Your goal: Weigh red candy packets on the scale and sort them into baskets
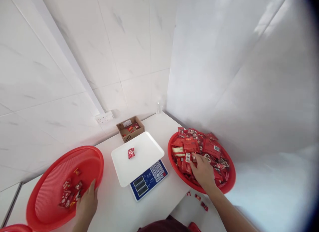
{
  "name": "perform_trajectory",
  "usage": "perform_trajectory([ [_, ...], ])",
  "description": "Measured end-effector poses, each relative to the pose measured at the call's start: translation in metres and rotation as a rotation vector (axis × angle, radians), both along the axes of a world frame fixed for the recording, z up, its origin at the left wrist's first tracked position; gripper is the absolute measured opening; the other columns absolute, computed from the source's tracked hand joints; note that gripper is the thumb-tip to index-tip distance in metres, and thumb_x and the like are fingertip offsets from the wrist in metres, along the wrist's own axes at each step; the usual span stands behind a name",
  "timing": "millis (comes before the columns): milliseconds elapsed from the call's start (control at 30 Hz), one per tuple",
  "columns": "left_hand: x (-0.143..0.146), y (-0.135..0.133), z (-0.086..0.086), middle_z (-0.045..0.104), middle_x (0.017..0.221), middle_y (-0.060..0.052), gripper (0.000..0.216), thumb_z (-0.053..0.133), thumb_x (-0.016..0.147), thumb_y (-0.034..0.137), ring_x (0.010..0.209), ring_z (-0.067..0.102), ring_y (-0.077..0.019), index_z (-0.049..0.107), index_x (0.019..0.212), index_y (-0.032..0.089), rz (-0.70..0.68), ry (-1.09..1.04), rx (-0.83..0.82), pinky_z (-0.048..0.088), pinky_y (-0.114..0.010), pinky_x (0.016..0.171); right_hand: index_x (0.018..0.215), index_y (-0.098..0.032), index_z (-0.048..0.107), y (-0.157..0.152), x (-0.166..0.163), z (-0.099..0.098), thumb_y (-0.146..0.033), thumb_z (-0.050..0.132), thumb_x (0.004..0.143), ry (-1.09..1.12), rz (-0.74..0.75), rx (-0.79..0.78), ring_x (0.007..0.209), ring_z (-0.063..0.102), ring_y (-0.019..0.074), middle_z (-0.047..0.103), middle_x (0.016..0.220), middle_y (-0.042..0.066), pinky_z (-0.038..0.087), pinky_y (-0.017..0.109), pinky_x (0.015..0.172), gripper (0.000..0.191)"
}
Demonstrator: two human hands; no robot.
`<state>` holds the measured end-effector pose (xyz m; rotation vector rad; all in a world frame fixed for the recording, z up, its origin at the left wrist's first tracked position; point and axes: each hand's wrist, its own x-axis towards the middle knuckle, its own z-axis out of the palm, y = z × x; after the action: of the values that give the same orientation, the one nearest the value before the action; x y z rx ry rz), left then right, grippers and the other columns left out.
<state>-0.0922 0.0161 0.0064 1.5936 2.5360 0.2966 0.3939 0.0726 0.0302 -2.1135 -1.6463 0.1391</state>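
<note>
My left hand (87,202) is closed over the near right rim of a tilted red plastic basket (45,188); its fingertips are partly hidden. Several red wrapped candies (66,198) lie in the bottom of that basket, close to my fingers. On the right, another red basket (230,180) is heaped with red packets (191,145) of mixed sizes. Reaching into this heap, my right hand (203,170) has its thumb and forefinger around a small red wrapped candy (194,161). Between the baskets, one red wrapped candy (131,153) rests on the white pan (147,149) of a scale.
The scale's blue keypad panel (149,179) faces me. Behind it stands a small cardboard box (130,136) with red packets inside. Several packets (204,206) lie below the table edge. A clear glass container (159,107) stands in the back corner, and a socket (104,118) is on the wall.
</note>
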Motion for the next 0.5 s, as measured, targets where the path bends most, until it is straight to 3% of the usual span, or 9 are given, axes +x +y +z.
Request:
perform_trajectory([
  [133,0.014,0.011,0.01,0.05,0.13,-0.024,0.055,0.027,0.085,0.03,0.125,0.041,-0.037,0.04,0.132,0.006,0.034,0.04,0.068,0.035,-0.059,0.095,0.124,-0.023,0.051,-0.026,0.025,-0.012,-0.043,0.041,0.083,-0.132,-0.124,-0.165,0.119,0.043,0.0309,0.052,0.129,0.01,0.035,0.051,0.094,0.047],
  [200,0.033,0.014,0.009,0.048,0.133,-0.022,0.056,0.03,0.085,0.036,0.129,0.037,-0.0349,0.042,0.131,0.007,-0.048,-0.012,0.126,0.034,-0.056,0.099,0.128,-0.026,0.048,-0.033,0.03,-0.02,-0.044,0.05,0.078,-0.178,-0.081,-0.231,0.126,0.036,0.0324,0.045,0.136,0.01,0.032,0.053,0.096,0.054],
  [300,0.069,0.014,0.004,0.05,0.132,-0.016,0.053,0.035,0.083,0.039,0.129,0.038,-0.0293,0.044,0.129,0.013,-0.202,-0.144,0.181,0.034,-0.049,0.104,0.131,-0.028,0.046,-0.035,0.034,-0.028,-0.032,0.054,0.076,-0.238,0.008,-0.273,0.126,0.035,0.0337,0.041,0.14,0.01,0.033,0.054,0.093,0.055],
  [500,0.131,0.003,0.011,0.046,0.138,-0.009,0.049,0.039,0.084,0.04,0.132,0.035,-0.0252,0.044,0.13,0.021,-0.372,-0.366,0.109,0.033,-0.047,0.107,0.109,-0.022,0.063,-0.028,0.05,-0.022,-0.026,0.045,0.079,-0.05,0.094,-0.155,0.108,0.052,0.0263,0.06,0.12,0.008,0.04,0.042,0.091,0.035],
])
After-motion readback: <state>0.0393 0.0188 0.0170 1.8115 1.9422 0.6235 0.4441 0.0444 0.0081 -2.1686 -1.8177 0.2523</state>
